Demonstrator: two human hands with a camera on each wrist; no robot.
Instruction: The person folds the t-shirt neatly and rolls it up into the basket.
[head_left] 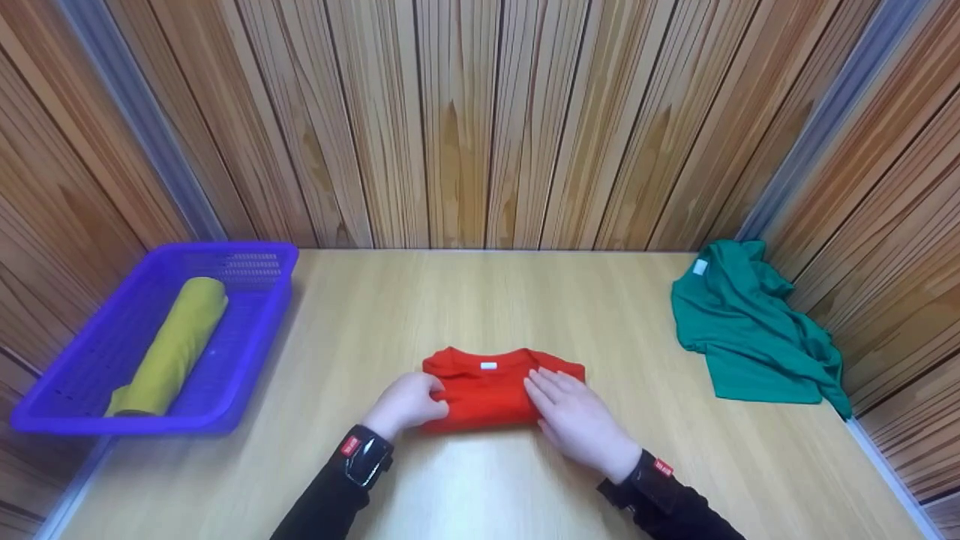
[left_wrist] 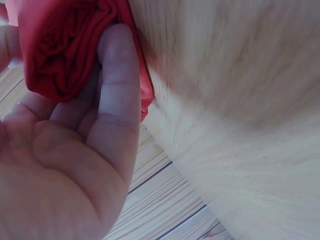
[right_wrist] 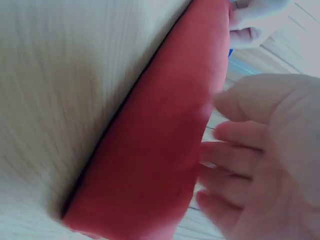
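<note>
A red shirt (head_left: 480,401), partly rolled up from its near side, lies at the front middle of the table with its neckline and white label facing away from me. My left hand (head_left: 409,403) grips its left end; in the left wrist view the fingers curl around the coiled layers of the red roll (left_wrist: 60,55). My right hand (head_left: 577,416) rests on the right part of the shirt with its fingers extended. From the right wrist, the right hand's fingertips (right_wrist: 210,155) are right at the upper side of the red roll (right_wrist: 145,135).
A purple basket (head_left: 259,352) at the left holds a rolled yellow cloth (head_left: 176,345). Against the right wall lies a crumpled green shirt (head_left: 757,337) with a white label. Wood-panelled walls (head_left: 465,127) bound the table (head_left: 480,292) at the back and both sides.
</note>
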